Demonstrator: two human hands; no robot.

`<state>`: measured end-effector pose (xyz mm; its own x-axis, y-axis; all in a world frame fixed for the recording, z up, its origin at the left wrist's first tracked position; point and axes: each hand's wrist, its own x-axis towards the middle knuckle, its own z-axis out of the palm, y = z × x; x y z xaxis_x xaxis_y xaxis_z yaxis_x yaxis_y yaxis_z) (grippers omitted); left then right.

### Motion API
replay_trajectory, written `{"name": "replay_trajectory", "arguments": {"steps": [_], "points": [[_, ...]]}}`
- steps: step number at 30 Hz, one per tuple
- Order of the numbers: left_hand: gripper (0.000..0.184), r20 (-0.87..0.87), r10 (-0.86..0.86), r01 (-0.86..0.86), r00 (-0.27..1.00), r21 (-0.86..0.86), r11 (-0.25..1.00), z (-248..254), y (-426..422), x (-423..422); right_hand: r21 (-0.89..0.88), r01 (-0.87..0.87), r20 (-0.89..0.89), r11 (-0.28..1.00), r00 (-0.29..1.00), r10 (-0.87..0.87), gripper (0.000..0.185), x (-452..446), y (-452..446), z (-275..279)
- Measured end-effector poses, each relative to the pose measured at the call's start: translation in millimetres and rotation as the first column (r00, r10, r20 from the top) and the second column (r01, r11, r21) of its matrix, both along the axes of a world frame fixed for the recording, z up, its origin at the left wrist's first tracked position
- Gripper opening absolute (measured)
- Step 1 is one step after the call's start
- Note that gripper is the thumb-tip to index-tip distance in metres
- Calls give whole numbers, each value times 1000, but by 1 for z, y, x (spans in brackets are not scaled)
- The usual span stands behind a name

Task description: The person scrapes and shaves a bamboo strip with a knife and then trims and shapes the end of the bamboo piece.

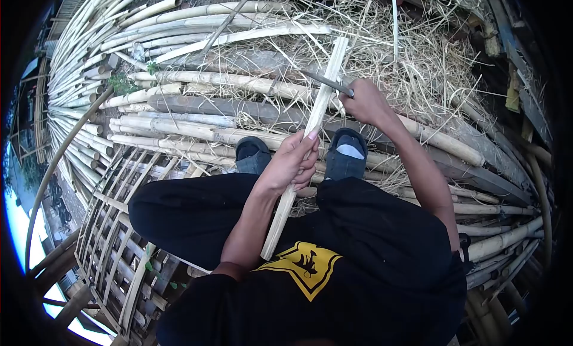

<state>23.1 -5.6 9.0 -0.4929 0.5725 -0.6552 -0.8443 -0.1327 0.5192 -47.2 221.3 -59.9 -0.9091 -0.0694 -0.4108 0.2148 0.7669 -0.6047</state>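
My left hand (292,162) is wrapped round the middle of a pale split bamboo strip (321,105). The strip runs slantwise from near my shirt, up and to the right, past my feet. My right hand (365,102) is closed on the handle of a knife (327,81), most of that handle hidden by my fingers. The blade points up and left and lies across the strip's upper part. Whether its edge bites into the bamboo I cannot tell.
Long bamboo poles (221,83) lie side by side under my sandals (346,158). Thin shavings (412,65) are heaped at the upper right. A woven bamboo lattice (113,238) stands at the lower left, and a curved stick (55,158) rises beside it.
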Motion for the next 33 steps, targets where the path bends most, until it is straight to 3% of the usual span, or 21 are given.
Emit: {"name": "replay_trajectory", "arguments": {"steps": [3,5,7,10,12,17,20,22,24,26,28,30,32,33], "points": [[29,22,24,-24,999,12,1000,0,-3,1,20,-23,43,1000,999,22,30,-6,-14,4],[29,34,21,-21,999,5,1000,3,-2,4,79,161,112,984,979,-169,32,-27,14,-15],[28,29,-42,40,999,41,998,6,-4,8,166,357,22,919,931,-365,34,-42,54,-41],[28,55,-48,40,997,140,989,16,0,7,219,415,-88,883,910,-405,37,-46,86,-35],[27,39,-18,14,999,84,996,8,1,3,122,417,-54,901,909,-413,39,-32,84,-15],[29,18,48,-49,999,17,999,-1,-1,0,30,32,27,999,999,-33,30,7,11,23],[30,15,22,-22,1000,-11,1000,2,0,0,-49,-61,-30,997,998,60,26,19,-17,13],[29,-16,12,-13,1000,-56,998,1,0,2,-74,-57,48,996,997,61,26,9,-13,7],[29,-16,19,-20,1000,-84,996,1,-1,3,117,-67,-16,991,997,70,27,-1,-4,-3],[29,-12,28,-29,1000,-105,994,0,0,1,149,-66,-51,987,996,75,29,-9,-4,-10],[28,-23,78,-80,997,-86,993,-2,1,-3,254,17,-61,967,998,-2,29,-22,-5,-16],[27,56,-83,82,995,20,996,11,-8,16,215,490,-12,844,866,-500,32,-48,64,-50],[27,55,-79,80,995,-16,997,17,-10,22,246,553,-28,796,825,-565,39,-50,147,-59],[27,28,-1,2,1000,-46,999,10,-13,18,296,579,-142,759,813,-565,42,-49,176,-66]]}}
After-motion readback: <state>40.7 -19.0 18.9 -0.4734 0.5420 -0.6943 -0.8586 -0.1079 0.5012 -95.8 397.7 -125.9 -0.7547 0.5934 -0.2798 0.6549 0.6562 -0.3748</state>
